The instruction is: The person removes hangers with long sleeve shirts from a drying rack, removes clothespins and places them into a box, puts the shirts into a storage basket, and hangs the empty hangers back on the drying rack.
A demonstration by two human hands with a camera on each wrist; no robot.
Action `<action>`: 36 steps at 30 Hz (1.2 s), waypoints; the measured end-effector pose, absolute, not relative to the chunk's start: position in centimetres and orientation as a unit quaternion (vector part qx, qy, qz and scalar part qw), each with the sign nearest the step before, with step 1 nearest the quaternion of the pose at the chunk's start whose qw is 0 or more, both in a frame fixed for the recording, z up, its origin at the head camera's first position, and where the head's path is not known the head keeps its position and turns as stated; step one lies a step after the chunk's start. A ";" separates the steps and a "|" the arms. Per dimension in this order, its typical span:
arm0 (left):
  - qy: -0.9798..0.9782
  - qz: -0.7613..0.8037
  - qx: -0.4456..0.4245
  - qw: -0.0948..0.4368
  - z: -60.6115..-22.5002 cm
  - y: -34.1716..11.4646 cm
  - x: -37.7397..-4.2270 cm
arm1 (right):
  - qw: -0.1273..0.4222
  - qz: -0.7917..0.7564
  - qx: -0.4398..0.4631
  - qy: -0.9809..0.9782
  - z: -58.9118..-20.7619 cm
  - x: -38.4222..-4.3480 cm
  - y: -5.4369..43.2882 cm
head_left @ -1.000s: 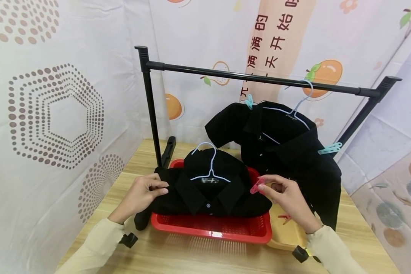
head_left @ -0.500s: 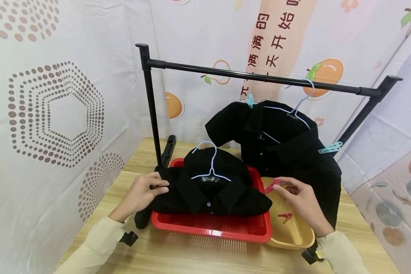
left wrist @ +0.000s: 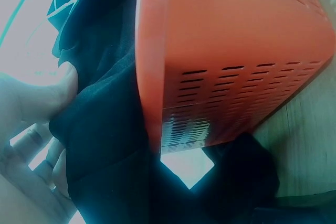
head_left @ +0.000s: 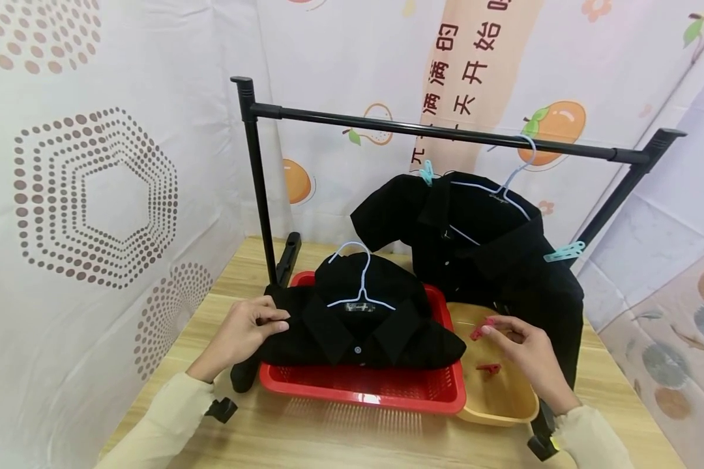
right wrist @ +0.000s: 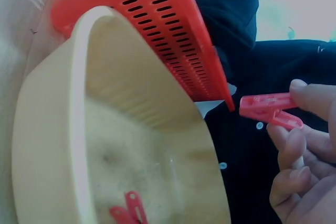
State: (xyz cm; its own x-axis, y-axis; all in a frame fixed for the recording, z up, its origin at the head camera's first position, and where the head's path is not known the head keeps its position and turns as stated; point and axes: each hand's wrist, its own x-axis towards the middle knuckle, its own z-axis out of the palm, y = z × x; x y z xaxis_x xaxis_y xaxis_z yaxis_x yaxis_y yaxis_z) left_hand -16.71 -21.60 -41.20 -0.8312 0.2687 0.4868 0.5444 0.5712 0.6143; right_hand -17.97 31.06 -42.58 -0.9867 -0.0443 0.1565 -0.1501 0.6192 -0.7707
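My left hand (head_left: 246,329) pinches the left shoulder of a black collared shirt (head_left: 410,345) between thumb and fingers. A light blue hanger (head_left: 364,277) sits inside that shirt, its hook standing up. The shirt lies over a red plastic basket (head_left: 358,397), and in the left wrist view the cloth (left wrist: 105,129) drapes past the rim. At the right, my right hand (head_left: 528,348) holds a red clothespin (right wrist: 269,104) by its handles, over a yellow basin (head_left: 498,419). Another red clothespin (head_left: 490,369) lies in the basin.
A black rack's bar (head_left: 387,127) crosses behind the basket. From it hangs a second black shirt (head_left: 504,260) on a blue hanger, with turquoise clothespins (head_left: 565,251) at both shoulders. The rack's left upright (head_left: 259,189) stands behind my left hand. Patterned curtains surround the wooden table (head_left: 328,443).
My right hand has moved right and slightly down, away from the shirt's right shoulder to above the yellow basin, carrying the red clothespin. My left hand and the shirt have stayed put.
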 end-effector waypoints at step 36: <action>-0.865 -0.403 -0.236 0.183 -41.5 -21.5 -16.6 | -0.046 0.229 0.096 -0.968 -46.4 -19.4 31.2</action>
